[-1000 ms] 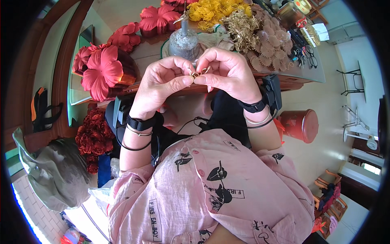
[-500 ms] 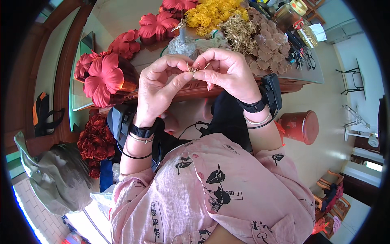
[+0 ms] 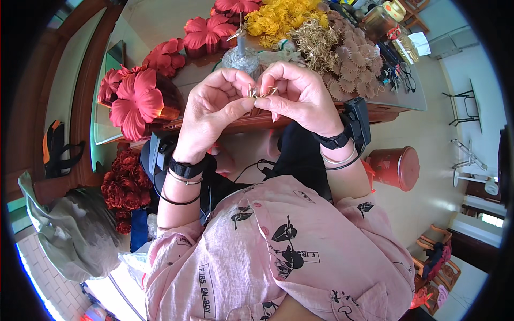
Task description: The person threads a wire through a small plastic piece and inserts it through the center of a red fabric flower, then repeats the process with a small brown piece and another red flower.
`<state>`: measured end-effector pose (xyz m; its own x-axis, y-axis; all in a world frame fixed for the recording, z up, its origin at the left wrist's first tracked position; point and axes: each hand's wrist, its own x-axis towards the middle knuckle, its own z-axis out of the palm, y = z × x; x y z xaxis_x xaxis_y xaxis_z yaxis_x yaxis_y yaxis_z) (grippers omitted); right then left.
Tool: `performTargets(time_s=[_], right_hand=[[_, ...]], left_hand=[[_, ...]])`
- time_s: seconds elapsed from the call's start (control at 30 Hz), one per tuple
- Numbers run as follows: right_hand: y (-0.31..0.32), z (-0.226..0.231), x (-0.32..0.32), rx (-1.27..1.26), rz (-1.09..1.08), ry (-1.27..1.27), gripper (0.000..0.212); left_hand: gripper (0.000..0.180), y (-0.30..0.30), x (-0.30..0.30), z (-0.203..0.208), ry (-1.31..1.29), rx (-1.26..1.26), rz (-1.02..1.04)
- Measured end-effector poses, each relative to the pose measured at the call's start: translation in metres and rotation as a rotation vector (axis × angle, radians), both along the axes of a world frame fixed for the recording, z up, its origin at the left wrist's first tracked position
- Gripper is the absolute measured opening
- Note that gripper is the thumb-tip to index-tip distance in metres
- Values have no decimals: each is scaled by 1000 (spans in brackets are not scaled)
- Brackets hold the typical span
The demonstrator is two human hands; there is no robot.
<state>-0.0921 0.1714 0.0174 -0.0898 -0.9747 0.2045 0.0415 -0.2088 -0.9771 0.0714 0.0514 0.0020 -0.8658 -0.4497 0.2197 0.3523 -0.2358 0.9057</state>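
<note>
The left hand [image 3: 217,109] and right hand [image 3: 302,101], both curled nearly closed with thumb tips close together, pinch a small gold piece [image 3: 251,93] near the edge of the table [image 3: 190,74], a grey stand [image 3: 241,60] just beyond, red flowers [image 3: 134,101] leftward, and yellow flowers [image 3: 281,24], gold strips [image 3: 316,44] and brown discs [image 3: 353,67] heaped farther back.

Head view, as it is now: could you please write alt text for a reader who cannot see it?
The left hand and right hand together pinch small gold-coloured strands at a table. Beyond lie red artificial petals, yellow artificial flowers, a gold-coloured tangle and brown scalloped discs.
</note>
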Motion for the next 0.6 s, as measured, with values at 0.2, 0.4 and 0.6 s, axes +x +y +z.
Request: performTargets(time_s=[0.2, 0.4, 0.6], right_hand=[[-1, 0, 0, 66, -7, -54, 17], [-10, 14, -6, 53, -36, -90, 13], [-36, 30, -21, -20, -135, -38, 12]], left_hand=[[16, -7, 2, 3, -60, 52, -93], [13, -13, -5, 11, -65, -47, 16], [8, -31, -27, 26, -7, -103, 179]])
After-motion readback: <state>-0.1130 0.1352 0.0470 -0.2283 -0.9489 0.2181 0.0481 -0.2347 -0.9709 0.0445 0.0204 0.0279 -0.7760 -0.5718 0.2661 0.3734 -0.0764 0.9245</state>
